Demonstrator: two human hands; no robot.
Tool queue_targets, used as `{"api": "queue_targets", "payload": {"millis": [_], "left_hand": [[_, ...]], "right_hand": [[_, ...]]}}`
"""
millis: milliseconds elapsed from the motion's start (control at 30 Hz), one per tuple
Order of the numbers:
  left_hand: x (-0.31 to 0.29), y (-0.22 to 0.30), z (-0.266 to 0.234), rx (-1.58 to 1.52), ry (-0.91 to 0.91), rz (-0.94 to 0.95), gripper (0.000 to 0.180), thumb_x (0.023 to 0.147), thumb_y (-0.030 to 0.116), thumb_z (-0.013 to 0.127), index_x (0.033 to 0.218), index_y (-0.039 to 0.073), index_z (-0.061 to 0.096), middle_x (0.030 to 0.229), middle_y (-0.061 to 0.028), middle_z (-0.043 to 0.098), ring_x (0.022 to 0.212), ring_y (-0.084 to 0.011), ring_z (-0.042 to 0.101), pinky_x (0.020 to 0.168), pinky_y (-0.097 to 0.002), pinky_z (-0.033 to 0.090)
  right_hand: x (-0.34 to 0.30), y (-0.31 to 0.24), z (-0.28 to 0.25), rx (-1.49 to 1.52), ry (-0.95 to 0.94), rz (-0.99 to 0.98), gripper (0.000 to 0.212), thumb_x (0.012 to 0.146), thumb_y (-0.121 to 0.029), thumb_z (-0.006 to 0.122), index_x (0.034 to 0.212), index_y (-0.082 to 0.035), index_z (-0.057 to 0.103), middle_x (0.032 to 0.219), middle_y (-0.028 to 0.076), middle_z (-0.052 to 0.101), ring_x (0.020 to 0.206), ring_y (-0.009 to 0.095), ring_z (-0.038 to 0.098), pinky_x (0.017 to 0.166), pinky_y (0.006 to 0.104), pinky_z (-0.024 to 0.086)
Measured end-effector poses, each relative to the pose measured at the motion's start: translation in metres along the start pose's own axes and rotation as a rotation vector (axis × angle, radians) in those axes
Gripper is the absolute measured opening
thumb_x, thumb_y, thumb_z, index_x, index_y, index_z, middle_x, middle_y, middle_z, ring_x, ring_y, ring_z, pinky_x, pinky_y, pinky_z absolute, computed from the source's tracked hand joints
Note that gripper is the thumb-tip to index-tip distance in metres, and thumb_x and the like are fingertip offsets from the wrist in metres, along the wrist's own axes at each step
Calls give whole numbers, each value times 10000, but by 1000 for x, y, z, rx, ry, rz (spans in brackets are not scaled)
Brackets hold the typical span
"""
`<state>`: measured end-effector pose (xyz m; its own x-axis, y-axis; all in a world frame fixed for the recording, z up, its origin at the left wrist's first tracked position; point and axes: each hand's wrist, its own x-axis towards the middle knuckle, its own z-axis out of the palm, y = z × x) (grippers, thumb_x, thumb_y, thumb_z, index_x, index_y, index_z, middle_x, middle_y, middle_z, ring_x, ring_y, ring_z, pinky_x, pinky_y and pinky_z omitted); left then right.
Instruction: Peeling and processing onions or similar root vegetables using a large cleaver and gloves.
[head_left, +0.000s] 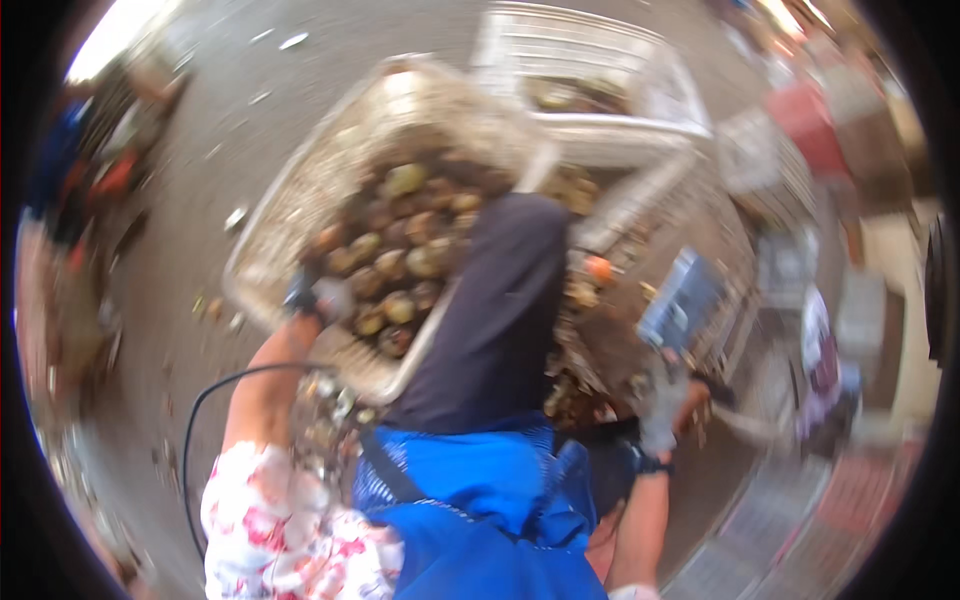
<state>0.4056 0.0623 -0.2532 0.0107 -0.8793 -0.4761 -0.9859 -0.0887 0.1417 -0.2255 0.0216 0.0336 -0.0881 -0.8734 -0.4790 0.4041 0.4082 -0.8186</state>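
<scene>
A large pale basket (300, 140) holds many round, brown and yellow-green fruits or nuts (400, 250); blur hides their exact kind. My left hand (332, 298), in a whitish glove, reaches over the basket's near left side, beside the round pieces. Its fingers are smeared, so whether it holds one is unclear. On the right, my gloved right hand (660, 405) is closed around the handle of a cleaver (682, 300). Its broad, blue-grey rectangular blade points away from me, above a brown surface (625, 335) with scraps about it. An orange piece (598, 268) lies left of the blade.
A second white crate (600, 45) stands behind, with some pieces inside. My dark-trousered leg (505, 290) extends between basket and brown surface. Husks and scraps (335, 405) litter the floor. A black cable (190, 440) loops by my left arm. Stacked crates (770, 165) stand right.
</scene>
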Motion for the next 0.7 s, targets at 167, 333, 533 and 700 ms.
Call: {"api": "queue_targets", "payload": {"millis": [167,333,533,700], "left_hand": [[-25,20,-24,17,-67,-11,299,832,318,688,1010,82,733,884,-118,751,769,-286,710,670,-448,553],[-39,23,-37,149,-23,-143,414,809,327,739,1118,57,690,869,-112,736,727,-280,690,641,-436,553],[-22,-12,-71,-1164,-4,-382,404,782,112,796,1124,69,585,902,-69,682,751,-229,678,626,-341,564],[-32,55,-221,-1836,76,147,429,943,285,730,1283,65,588,1227,-108,631,1143,-220,622,964,-373,552]], "right_hand": [[39,21,60,-541,118,-198,255,1006,-211,681,1188,-45,613,888,22,669,660,84,596,599,250,508],[34,17,60,-440,72,-192,251,1007,-207,688,1154,-23,601,886,30,664,656,63,592,588,224,513],[34,31,62,-203,6,-287,232,1006,-222,694,1121,-39,611,886,22,661,628,68,593,575,227,510],[27,39,50,17,116,-265,201,1015,-216,682,1125,-65,608,826,5,647,583,76,581,555,230,506]]}}
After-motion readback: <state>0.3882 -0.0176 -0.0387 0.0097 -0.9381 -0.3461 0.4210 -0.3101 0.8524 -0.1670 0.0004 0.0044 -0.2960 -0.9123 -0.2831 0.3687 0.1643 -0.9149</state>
